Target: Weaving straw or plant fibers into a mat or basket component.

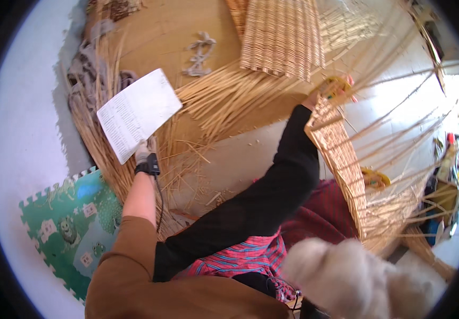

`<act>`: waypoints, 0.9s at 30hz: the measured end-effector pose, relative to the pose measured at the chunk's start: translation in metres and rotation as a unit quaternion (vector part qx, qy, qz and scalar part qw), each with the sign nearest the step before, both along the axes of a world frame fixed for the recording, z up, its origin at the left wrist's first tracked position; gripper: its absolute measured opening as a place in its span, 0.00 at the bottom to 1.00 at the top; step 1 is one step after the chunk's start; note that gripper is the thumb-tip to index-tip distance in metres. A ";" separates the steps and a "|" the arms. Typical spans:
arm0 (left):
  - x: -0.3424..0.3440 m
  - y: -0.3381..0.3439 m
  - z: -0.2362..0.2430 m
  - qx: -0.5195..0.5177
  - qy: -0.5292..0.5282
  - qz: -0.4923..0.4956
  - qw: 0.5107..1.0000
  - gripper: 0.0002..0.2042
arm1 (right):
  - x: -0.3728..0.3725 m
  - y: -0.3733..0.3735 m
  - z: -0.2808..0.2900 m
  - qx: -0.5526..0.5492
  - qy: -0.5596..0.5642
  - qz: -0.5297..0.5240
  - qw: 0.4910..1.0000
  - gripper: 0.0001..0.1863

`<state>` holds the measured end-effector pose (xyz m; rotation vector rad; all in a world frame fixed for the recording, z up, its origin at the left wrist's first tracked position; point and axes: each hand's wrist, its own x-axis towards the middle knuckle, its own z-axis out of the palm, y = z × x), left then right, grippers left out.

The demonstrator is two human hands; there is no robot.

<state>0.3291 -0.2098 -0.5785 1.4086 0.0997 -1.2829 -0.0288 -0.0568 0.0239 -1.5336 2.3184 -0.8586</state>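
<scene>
My left hand [144, 150], in a pale glove with a black device at the wrist, grips the lower edge of a white sheet [141, 109] covered in rows of writing. Its fingers are partly hidden by the sheet. A large, blurred pale shape close to the camera at lower right looks like my gloved right hand [341, 276]; its fingers are smeared, and whether it holds anything does not show. Beyond it curves a half-woven straw panel [341, 146], with long loose strands fanning out to the right. One end of it lies against my outstretched foot.
Loose straw [234, 93] is strewn over the floor, with finished woven panels [280, 40] at the top. A green foam mat [72, 228] lies at lower left, near grey cloth [88, 69]. My black-clad leg [250, 199] crosses the middle. Assorted items [447, 186] stand at far right.
</scene>
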 end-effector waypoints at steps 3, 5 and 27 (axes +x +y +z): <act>-0.027 0.001 -0.010 0.148 -0.005 -0.186 0.971 0.12 | -0.047 0.014 -0.026 -0.178 -0.201 0.162 0.950 0.23; -0.055 0.011 0.003 0.155 -0.055 -0.394 0.904 0.10 | -0.072 0.029 -0.044 -0.217 -0.261 0.196 0.920 0.23; -0.371 -0.006 0.044 -0.091 -0.650 -0.679 0.329 0.21 | -0.156 0.102 -0.167 -0.225 -0.448 -0.060 0.863 0.24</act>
